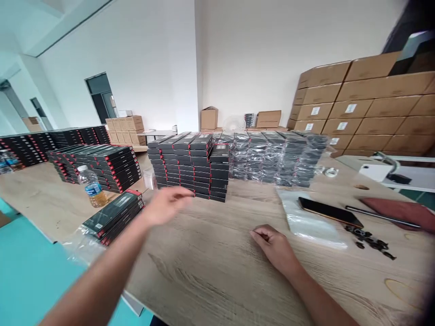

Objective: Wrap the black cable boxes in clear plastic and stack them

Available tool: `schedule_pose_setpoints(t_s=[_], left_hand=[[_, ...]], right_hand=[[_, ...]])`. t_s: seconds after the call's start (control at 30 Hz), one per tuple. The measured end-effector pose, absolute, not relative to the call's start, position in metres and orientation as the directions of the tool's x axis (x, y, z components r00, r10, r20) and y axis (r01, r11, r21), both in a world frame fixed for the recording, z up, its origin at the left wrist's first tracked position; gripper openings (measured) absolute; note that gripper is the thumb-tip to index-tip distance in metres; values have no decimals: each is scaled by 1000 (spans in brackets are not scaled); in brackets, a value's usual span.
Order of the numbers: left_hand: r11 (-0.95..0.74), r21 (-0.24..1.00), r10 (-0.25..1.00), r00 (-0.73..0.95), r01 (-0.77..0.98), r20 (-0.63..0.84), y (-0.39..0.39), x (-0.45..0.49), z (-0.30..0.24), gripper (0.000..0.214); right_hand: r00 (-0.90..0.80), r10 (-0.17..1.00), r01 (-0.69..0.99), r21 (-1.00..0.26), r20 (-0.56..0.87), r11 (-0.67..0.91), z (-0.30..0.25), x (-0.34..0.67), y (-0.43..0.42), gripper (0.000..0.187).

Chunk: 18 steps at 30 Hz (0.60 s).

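Observation:
My left hand (166,206) is in the air in front of a stack of flat black boxes with red corners (185,167). Its fingers reach to the right, slightly bent and blurred, with nothing visible in them. To its left lies a smaller pile of the same boxes (115,213) at the table's edge, beside clear plastic film (79,244). My right hand (273,246) rests on the wooden table (210,262), fingers curled and thumb against the index finger. I see nothing in its grip. Clear plastic bags (311,222) lie flat to its right.
A bottle of amber liquid (93,188) stands near more black boxes (98,163) at left. Plastic-wrapped boxes (275,156) fill the table's back. On the right lie a phone (329,212), small black parts (370,240) and a dark rod (382,216). Brown cartons (367,104) are stacked behind.

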<state>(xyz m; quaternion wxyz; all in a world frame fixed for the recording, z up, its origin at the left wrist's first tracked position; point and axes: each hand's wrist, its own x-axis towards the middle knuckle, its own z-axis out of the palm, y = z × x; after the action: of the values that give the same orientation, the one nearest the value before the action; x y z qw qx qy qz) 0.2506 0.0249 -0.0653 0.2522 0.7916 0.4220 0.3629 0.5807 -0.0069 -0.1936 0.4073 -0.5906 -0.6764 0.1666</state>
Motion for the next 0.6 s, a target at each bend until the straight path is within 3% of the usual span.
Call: schedule_pose_setpoints(t_s=[0.13,0.27,0.33,0.4,0.5,0.6], left_hand=[[-339,903,895,387,265,222,35,386,-152,24],[-312,941,882,407,130,237,34,429,-194,23],[-296,954,868,429,45,249,34,429,-198,20],[-271,962,874,424,22,236,36,427,-199,14],[-196,981,904,387,-10,184,40,426,-201,18],[-64,985,927,357,-159,118,45,425,-205,24]], right_hand=[[54,932,666,-708,359,235,-192,581,-15,43],[215,939,607,-790,268,87,-189,583,-6,32],[269,902,604,-789,338,116,-172,575,10,36],[241,828,673,-702,507,234,-141,559,35,38],[26,696,776,-453,718,439,-80,524,85,43],[-191,671,862,-204,716,463,-37,500,133,58]])
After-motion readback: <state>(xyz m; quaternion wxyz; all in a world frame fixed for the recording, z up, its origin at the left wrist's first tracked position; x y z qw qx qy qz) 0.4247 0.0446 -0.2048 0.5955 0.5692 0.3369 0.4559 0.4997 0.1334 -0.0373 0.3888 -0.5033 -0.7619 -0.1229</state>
